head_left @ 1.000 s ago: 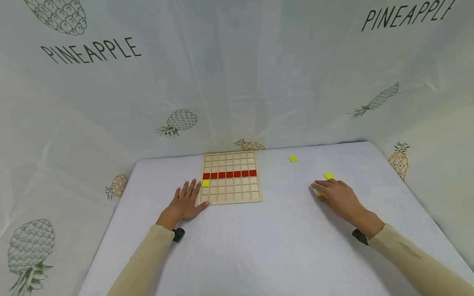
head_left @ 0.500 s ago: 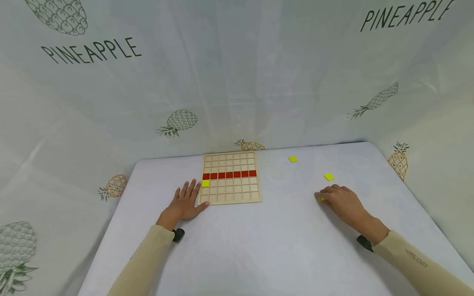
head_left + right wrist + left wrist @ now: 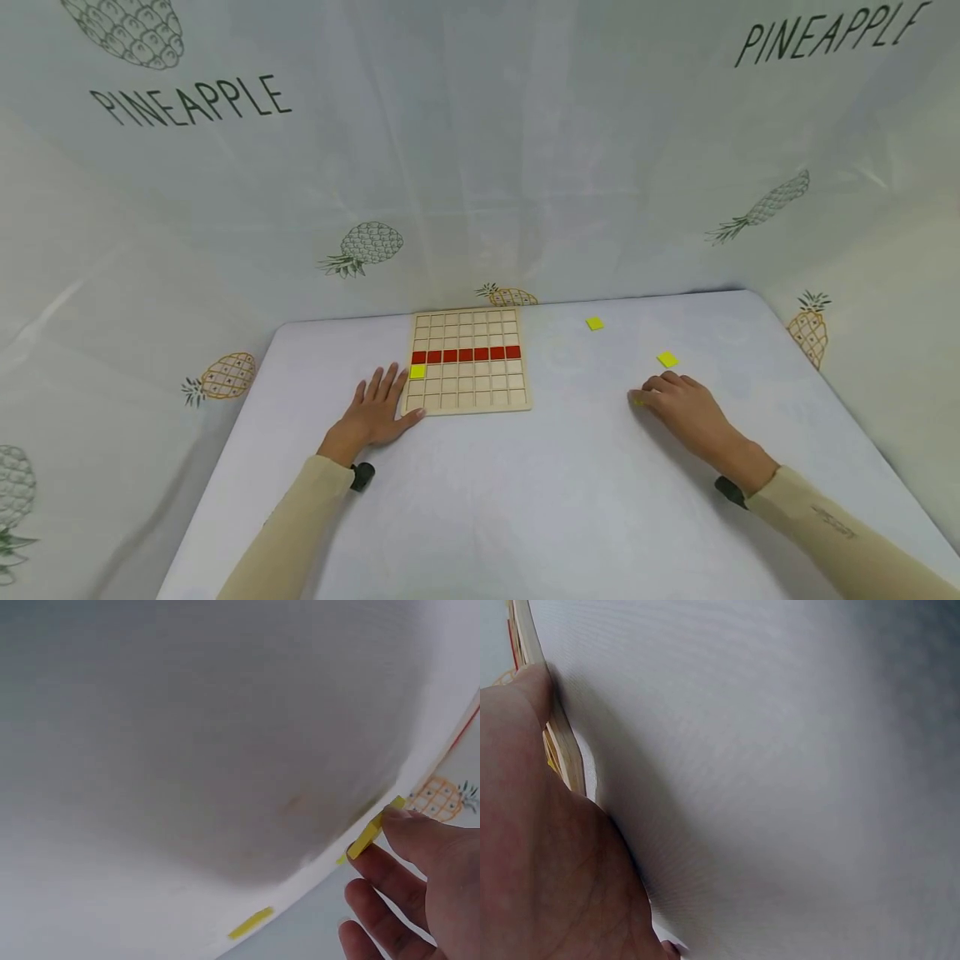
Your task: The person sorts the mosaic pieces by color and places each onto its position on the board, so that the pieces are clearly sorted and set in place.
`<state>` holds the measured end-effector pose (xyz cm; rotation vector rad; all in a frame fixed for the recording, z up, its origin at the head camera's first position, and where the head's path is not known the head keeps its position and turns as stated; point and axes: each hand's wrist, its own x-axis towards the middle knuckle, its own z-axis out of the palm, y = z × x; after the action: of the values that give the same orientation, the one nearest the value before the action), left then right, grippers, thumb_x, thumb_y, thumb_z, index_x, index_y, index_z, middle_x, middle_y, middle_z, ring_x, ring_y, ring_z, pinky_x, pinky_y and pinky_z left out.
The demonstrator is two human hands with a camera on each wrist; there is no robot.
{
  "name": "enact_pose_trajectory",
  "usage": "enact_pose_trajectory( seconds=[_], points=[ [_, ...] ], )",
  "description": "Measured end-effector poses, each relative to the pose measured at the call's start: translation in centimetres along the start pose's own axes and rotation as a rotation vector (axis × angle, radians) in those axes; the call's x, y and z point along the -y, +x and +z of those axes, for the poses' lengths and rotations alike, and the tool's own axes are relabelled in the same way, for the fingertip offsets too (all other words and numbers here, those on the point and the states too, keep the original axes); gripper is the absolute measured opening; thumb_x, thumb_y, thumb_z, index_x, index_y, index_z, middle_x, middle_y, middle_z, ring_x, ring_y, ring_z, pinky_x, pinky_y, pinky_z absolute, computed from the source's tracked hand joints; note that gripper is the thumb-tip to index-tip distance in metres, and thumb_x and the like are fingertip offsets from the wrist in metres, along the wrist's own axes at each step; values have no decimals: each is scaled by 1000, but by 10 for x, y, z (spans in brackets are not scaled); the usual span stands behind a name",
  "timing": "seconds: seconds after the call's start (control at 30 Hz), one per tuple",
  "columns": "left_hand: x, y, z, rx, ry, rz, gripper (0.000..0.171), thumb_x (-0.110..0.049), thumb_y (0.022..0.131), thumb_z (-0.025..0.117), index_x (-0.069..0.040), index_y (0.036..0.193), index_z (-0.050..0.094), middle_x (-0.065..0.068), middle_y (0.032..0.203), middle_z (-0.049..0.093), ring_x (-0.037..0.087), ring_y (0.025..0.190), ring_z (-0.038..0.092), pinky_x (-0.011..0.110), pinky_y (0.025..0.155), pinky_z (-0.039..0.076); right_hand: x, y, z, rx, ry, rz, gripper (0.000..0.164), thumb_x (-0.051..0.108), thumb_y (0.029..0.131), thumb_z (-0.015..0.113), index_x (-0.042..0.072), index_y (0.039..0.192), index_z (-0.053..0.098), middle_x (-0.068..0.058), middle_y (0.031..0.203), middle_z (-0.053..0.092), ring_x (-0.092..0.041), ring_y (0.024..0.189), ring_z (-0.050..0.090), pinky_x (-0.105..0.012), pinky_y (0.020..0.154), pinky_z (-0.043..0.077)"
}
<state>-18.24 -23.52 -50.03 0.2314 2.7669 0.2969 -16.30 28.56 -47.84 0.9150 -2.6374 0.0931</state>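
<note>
A wooden grid board [image 3: 468,392] lies near the table's back edge. One row of its cells holds red square tiles [image 3: 466,355], and a yellow tile [image 3: 417,372] fills the leftmost cell just below them. My left hand [image 3: 372,412] lies flat with spread fingers at the board's left side, its thumb at the front left corner. Off to the right, my right hand [image 3: 686,417] pinches a yellow tile [image 3: 377,827] between thumb and index finger, as the right wrist view shows. Mostly covered by the fingers in the head view, this tile shows only a sliver.
Two loose yellow tiles lie on the white table [image 3: 510,500]: one tile [image 3: 667,359] just beyond my right hand, another tile [image 3: 595,323] near the back edge. A pineapple-print curtain [image 3: 480,167] rises behind the table and along its sides.
My right hand has closed its fingertips on a yellow tile, drawn slightly toward me, then shifted a little left with it. The left hand and board stay put.
</note>
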Motion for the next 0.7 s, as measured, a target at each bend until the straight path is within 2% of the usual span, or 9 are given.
enact_pose_trajectory(
  seconds=[0.13, 0.27, 0.57, 0.7],
  points=[
    [-5, -3, -5, 5, -8, 1, 95, -61, 104, 49, -4, 170, 12, 21, 177, 0, 46, 162, -2, 64, 128, -3, 7, 15, 1, -32, 21, -21, 35, -5, 75, 90, 7, 107, 83, -8, 97, 75, -29, 91, 67, -43, 75, 61],
    [-7, -6, -7, 12, -5, -3, 94, -61, 105, 47, -4, 170, 12, 21, 177, 0, 45, 162, -1, 64, 129, -2, 19, 35, 4, -37, 55, -34, 33, -3, 78, 89, 8, 109, 83, -7, 97, 76, -28, 91, 68, -43, 79, 61],
    [-11, -9, -11, 34, 8, -19, 91, -55, 106, 50, -4, 170, 10, 21, 177, -1, 45, 163, -1, 63, 129, -1, 54, 86, 13, -66, 108, -79, 32, 1, 81, 90, 10, 111, 83, -5, 98, 76, -26, 92, 68, -41, 79, 60],
    [-10, -7, -10, 29, 6, -13, 92, -58, 106, 48, -5, 170, 9, 20, 177, -2, 44, 163, -2, 62, 129, -2, 72, 109, 14, -79, 138, -96, 29, 3, 84, 89, 11, 111, 84, -3, 99, 77, -25, 92, 69, -39, 80, 61]
  ],
)
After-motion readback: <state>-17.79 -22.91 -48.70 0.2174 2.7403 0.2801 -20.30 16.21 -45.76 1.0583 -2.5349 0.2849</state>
